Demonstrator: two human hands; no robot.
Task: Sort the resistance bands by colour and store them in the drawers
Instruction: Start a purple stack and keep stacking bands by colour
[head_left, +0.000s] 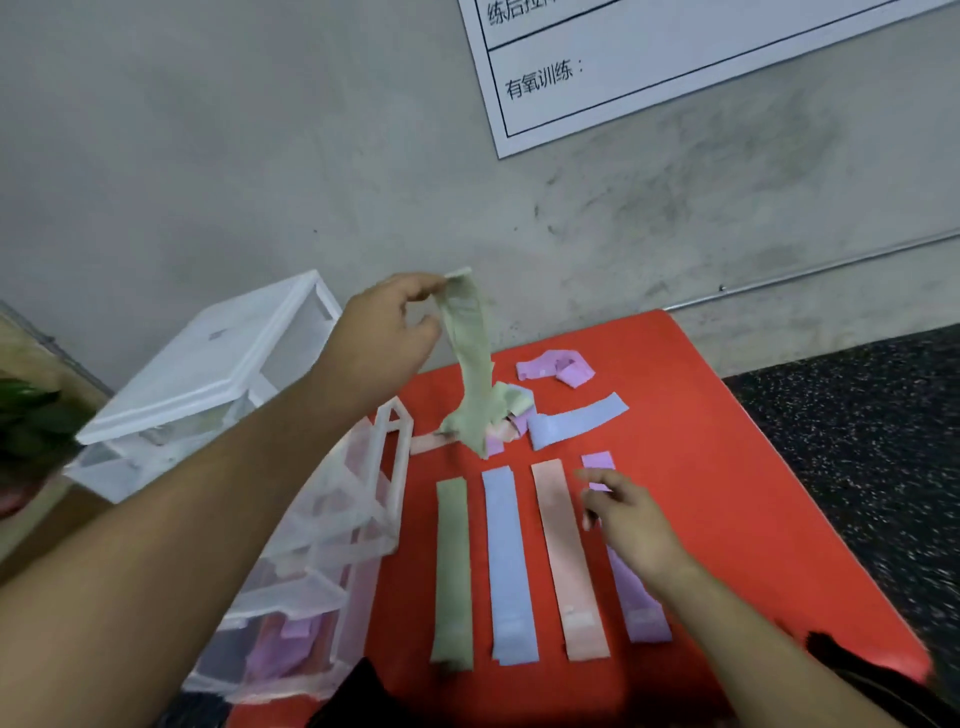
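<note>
The red worktop (727, 467) has the clear drawers (332, 545) at its nine o'clock edge. The tangled pile (511, 421) lies at twelve o'clock from my sorted row (508, 566). The risk, I think, is that the green band (470, 353) trails into that pile, so lifting it could drag others out across the row. My left hand (384, 332) pinches its top end, and it hangs toward five o'clock. My right hand (631, 519), fingers loose and apart, hovers over the purple strip (647, 618), holding nothing.
</note>
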